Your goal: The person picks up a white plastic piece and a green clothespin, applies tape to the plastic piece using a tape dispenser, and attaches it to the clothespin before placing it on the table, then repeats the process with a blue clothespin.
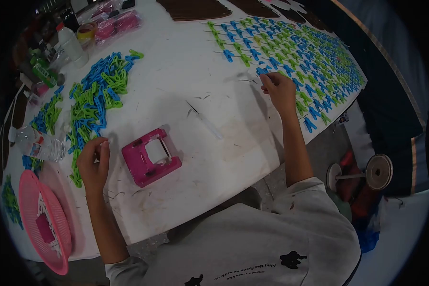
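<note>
My right hand (279,90) is closed, its thumb and forefinger pinched at a blue clip (262,70) on the near left edge of the clip rows. Those rows of blue and green clips (291,50) spread over the right side, many with a thin dark strand sticking out. My left hand (93,162) has curled fingers beside a heap of loose blue and green clips (97,90); I cannot tell what, if anything, it holds. Just right of it sits a magenta tape dispenser (140,167) with a white roll. A slim, pointed white-handled tool (207,123) lies between the hands.
A pink plastic basket (28,209) stands at the near left, by a clear water bottle (40,144). Farther back are a white bottle (72,45), a green bottle (44,69) and pink packets (119,26). Brown strips (195,8) of fine strands lie along the far edge.
</note>
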Tool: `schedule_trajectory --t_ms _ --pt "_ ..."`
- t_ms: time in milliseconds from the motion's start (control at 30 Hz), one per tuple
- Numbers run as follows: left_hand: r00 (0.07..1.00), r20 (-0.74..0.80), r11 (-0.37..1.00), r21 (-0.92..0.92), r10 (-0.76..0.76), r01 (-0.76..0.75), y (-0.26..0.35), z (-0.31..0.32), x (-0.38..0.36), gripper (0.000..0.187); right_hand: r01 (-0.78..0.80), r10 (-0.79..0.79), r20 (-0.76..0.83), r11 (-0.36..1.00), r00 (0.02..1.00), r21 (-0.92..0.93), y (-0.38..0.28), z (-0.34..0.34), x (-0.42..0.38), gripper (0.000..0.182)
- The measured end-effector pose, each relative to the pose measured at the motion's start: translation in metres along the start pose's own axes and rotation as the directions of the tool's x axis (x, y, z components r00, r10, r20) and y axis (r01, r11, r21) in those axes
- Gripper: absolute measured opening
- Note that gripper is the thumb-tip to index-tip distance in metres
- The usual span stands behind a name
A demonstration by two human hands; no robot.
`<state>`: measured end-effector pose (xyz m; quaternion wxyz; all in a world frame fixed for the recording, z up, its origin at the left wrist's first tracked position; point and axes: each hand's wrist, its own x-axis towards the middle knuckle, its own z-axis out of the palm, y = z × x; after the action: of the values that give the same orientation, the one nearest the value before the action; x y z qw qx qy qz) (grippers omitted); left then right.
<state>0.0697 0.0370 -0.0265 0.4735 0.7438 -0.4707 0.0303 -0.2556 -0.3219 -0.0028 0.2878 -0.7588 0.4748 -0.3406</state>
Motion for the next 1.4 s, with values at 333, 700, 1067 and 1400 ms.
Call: schedule_trajectory --t_ms 333,700,1067,1400 --pt "0.997 0.045 0.998 0.007 -0.063 0.063 0.005 0.003 -0.002 0.005 -0.089 0.032 -0.238 0.968 0.971 -0.235 0.032 -0.005 -0.016 0.031" --pt "0.997 0.062 0.995 0.080 -0.055 0.050 0.010 0.005 -0.001 0.004 -0.106 0.039 -0.232 0.952 0.972 -0.288 0.046 0.002 -0.002 0.031" --pt "0.997 0.064 0.995 0.097 -0.037 0.030 0.010 0.004 0.000 0.005 -0.103 0.021 -0.239 0.936 0.971 -0.336 0.055 0.005 0.001 0.033" --pt "0.997 0.072 0.994 0.109 -0.016 0.008 0.012 0.004 0.000 0.005 -0.038 -0.058 -0.243 0.926 0.968 -0.375 0.054 0.007 -0.002 0.032"
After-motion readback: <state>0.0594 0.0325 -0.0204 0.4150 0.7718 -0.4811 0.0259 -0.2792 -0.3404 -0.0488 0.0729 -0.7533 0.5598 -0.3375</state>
